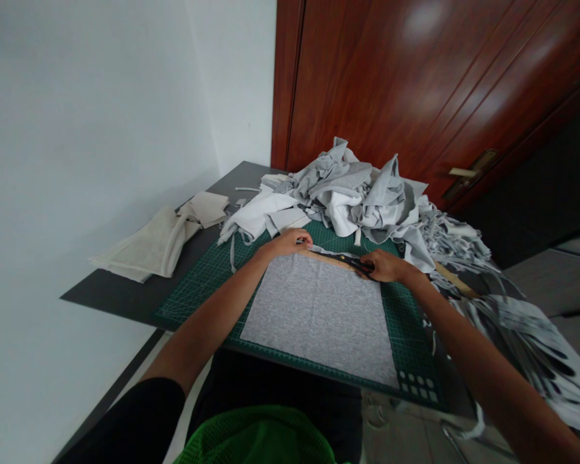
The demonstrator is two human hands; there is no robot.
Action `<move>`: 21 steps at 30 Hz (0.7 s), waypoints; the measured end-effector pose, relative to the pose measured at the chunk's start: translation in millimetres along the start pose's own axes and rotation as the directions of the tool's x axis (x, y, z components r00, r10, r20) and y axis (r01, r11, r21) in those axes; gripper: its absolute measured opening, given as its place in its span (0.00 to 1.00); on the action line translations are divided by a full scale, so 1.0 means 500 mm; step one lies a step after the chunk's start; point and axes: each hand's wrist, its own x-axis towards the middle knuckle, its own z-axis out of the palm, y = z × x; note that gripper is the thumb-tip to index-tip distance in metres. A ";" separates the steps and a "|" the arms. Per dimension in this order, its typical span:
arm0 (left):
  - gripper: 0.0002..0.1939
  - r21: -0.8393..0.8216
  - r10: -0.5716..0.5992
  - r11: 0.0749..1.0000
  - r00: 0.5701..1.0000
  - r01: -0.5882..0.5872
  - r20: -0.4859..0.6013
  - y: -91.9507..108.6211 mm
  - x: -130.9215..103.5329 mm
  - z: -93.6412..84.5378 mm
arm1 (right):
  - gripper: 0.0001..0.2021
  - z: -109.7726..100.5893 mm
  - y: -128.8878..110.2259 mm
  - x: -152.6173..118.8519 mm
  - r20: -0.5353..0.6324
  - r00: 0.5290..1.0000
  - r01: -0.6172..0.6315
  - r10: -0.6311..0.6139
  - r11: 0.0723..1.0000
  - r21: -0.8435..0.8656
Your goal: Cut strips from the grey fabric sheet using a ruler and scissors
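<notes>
Grey fabric panel [319,316] flat on green gridded cutting mat [408,341]; mat's fine markings too small to read, pale printed shapes [413,379] at its 4 o'clock. Right hand [385,265], panel's 1 o'clock, closed round handles of black scissors [343,258]; blades point to 10 o'clock. Left hand [290,241], panel's 11 o'clock, near blade tips; cannot tell whether it pinches cloth. Scrap heap [341,187] at mat's 12 o'clock.

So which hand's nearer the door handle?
Right hand: on the scissors, below-left of the door handle in view. Left hand: at the grey fabric, farther left.
</notes>
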 end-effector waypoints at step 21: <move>0.07 0.067 0.073 0.995 0.997 -0.072 -0.018 0.009 0.000 -0.003 | 0.13 -0.011 -0.026 0.028 0.039 0.999 -0.008 0.007 1.000 0.027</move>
